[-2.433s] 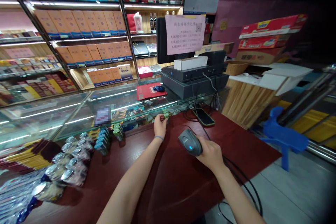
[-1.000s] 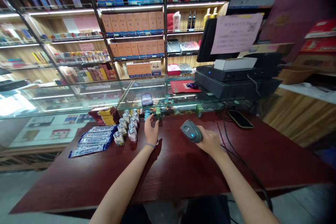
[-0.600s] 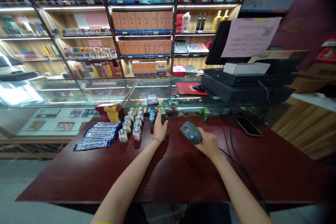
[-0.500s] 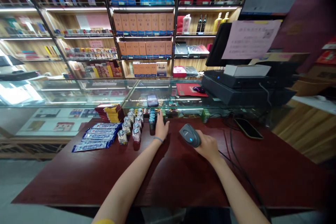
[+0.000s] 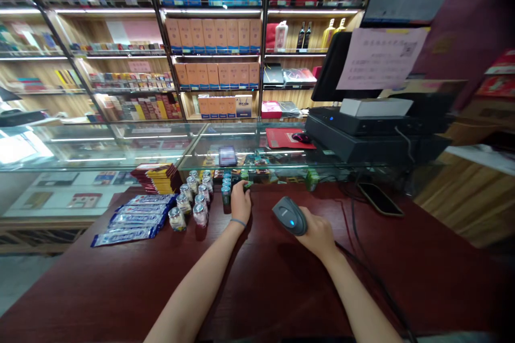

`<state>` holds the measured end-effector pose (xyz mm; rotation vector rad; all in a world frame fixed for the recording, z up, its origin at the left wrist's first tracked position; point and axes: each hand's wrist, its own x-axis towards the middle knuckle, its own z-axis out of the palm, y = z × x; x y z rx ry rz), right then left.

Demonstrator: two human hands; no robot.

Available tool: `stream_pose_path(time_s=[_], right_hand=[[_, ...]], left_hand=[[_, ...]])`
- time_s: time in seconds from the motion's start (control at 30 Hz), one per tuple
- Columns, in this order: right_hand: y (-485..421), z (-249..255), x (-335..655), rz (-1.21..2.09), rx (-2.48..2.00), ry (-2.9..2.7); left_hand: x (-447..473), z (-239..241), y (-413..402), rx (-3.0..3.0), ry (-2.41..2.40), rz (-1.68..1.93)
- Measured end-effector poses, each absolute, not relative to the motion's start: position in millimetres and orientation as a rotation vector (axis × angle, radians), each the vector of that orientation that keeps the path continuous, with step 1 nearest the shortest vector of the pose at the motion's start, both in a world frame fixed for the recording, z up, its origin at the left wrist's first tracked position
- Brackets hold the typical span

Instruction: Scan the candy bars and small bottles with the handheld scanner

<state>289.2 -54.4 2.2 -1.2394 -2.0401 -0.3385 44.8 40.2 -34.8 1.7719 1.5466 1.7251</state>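
Observation:
My right hand (image 5: 317,235) grips a grey barcode scanner (image 5: 289,215) with a blue light, held just above the dark red counter (image 5: 261,284); its black cable trails off to the right. My left hand (image 5: 240,201) is closed around a small green-topped container (image 5: 246,184) at the back of the counter, beside a row of small blue-green containers (image 5: 226,188). Left of these stand several small clear jars (image 5: 193,198).
Blue flat packets (image 5: 132,217) and a stack of yellow and dark bars (image 5: 155,178) lie at the left. A phone (image 5: 380,199) lies at the right. Behind the counter runs a glass display case (image 5: 161,144) with a till and monitor (image 5: 362,123). Shelves of boxes fill the back wall.
My left hand has curled from lying against the small containers to closing on a green-topped one. The scanner in my right hand has stayed about where it was.

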Motion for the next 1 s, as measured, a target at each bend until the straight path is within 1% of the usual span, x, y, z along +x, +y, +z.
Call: stream_pose_path(time_s=[0.1,0.2,0.33,0.47,0.73,1.0], right_hand=[[-55.5,-0.3,290.0,-0.343,-1.269,-2.021],[-58.1,-4.6,291.2,-0.355,-1.275,-2.019],[-64.2,-5.6,289.2,-0.422,-1.235,-2.089],[-69.9,-2.6,281.9,-0.49,-1.175,-2.226],[-73.8,0.7,276.0,-0.417,-1.2,-2.303],[-71.0,2.9,281.0,-0.364,-1.183,-2.243]], left_hand=[[45.2,-35.2,41.2,1.748,1.505,1.741],[45.4,-35.7,39.5,1.567,1.305,1.754],[44.5,-31.6,34.2,1.124,0.88,1.538],[41.4,-23.5,29.1,0.871,0.647,1.403],[37.0,-25.2,35.1,0.856,0.669,1.401],[36.6,-27.8,34.6,0.873,0.67,1.404]])
